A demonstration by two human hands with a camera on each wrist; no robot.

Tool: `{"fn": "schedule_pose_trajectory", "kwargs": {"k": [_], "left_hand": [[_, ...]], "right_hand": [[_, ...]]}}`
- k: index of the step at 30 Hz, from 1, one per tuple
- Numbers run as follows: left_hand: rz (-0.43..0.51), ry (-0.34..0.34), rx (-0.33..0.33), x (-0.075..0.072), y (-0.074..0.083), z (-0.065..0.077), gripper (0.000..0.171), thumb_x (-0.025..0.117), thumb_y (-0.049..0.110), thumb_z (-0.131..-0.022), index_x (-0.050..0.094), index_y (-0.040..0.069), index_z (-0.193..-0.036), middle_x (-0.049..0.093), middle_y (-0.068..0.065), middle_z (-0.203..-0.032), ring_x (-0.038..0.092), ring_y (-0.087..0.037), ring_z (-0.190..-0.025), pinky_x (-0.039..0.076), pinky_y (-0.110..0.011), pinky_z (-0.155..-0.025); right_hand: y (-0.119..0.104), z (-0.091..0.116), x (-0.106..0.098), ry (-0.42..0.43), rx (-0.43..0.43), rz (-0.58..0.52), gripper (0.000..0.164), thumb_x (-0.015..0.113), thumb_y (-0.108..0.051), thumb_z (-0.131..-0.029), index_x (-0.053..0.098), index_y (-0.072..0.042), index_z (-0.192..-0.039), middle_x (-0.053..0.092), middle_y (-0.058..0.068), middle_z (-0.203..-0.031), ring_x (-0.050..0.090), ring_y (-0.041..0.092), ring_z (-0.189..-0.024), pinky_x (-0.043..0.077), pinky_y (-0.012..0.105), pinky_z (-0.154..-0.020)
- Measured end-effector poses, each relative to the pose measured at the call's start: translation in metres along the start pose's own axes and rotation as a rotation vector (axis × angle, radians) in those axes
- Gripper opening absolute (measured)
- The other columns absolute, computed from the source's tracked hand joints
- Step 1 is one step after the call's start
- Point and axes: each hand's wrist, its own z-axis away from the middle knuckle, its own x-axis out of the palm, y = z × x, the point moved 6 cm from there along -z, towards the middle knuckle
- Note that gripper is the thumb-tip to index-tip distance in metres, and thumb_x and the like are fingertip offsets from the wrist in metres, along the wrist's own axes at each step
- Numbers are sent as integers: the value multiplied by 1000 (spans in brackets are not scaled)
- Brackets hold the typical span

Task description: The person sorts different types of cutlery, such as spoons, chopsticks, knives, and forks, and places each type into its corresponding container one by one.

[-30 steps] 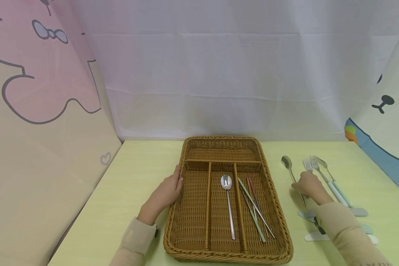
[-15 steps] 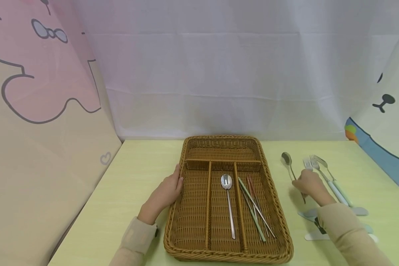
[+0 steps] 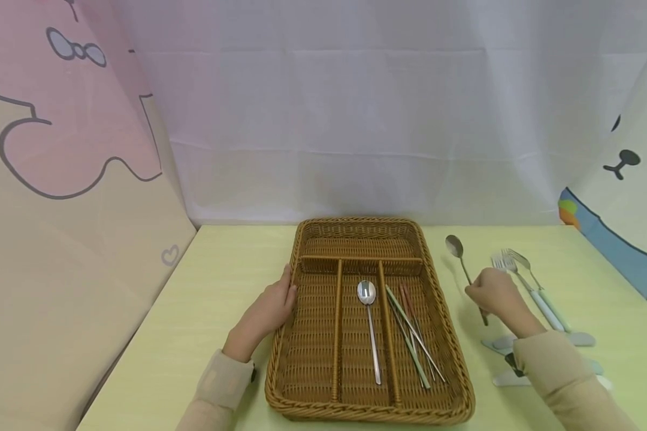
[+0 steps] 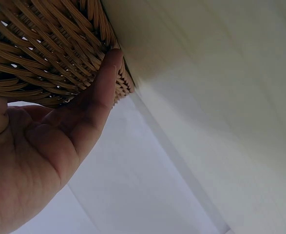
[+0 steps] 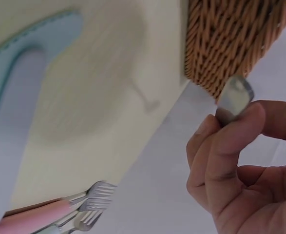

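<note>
My left hand (image 3: 268, 312) rests against the left side of a brown wicker cutlery tray (image 3: 336, 335), its fingers straight along the outer wall (image 4: 79, 34). Inside the tray, a silver spoon (image 3: 372, 335) lies in the middle long compartment. Several metal chopsticks (image 3: 410, 344), some green or red at one end, lie crossed in the right one. To the right of the tray, my right hand (image 3: 498, 299) pinches a second spoon (image 3: 455, 246) by its handle, bowl pointing away. That handle's end (image 5: 234, 97) shows above the fingers, and a shadow falls apart from it on the table.
Several forks (image 3: 536, 293) with pale handles lie just right of my right hand; a pink-handled fork (image 5: 38, 219) appears in the right wrist view. Table knives (image 3: 579, 339) lie partly hidden under my right forearm. A white cloth (image 3: 323, 137) hangs behind the table.
The second spoon has come up off the table in my right hand and shifted slightly left, toward the tray. My left hand and the tray have stayed in place.
</note>
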Motion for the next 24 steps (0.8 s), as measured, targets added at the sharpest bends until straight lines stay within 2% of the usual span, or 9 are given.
{"fn": "schedule_pose_trajectory", "kwargs": {"k": [4,7,12,18,24], "left_hand": [[1,-2,-2,0,-1,-1,55,33,18,-99,9,-8,-142,45,-2,-66,38,-13,-49,46,-40,-73],[1,-1,2,0,0,-1,55,33,17,-99,9,-8,-142,45,-2,-66,38,-13,-49,46,-40,-72],[-2,-3,1,0,-1,0,56,34,18,-99,9,-8,-142,45,-2,-66,39,-13,-50,46,-40,-73],[1,0,3,0,-1,0,55,34,17,-99,9,-9,-142,45,-3,-67,41,-14,-52,47,-41,-75],[6,-2,5,0,0,0,55,34,17,-99,9,-10,-141,44,-3,-65,36,-13,-48,46,-40,-73]], "right_hand": [[-17,5,-3,17,-42,16,43,46,-4,-78,30,-18,-40,27,-11,-35,30,7,-32,23,20,-37],[-29,8,-5,42,-71,27,40,45,-3,-75,28,-18,-42,26,-10,-36,23,6,-34,22,21,-38],[-47,12,-3,69,-125,-3,40,45,0,-73,27,-18,-42,23,-11,-36,24,5,-32,23,22,-38],[-64,18,2,73,-123,0,37,44,3,-72,27,-17,-46,21,-9,-41,21,7,-37,23,22,-38],[-81,26,9,76,-156,-17,19,46,3,-77,44,-6,-61,41,1,-50,36,12,-42,33,27,-41]]}}
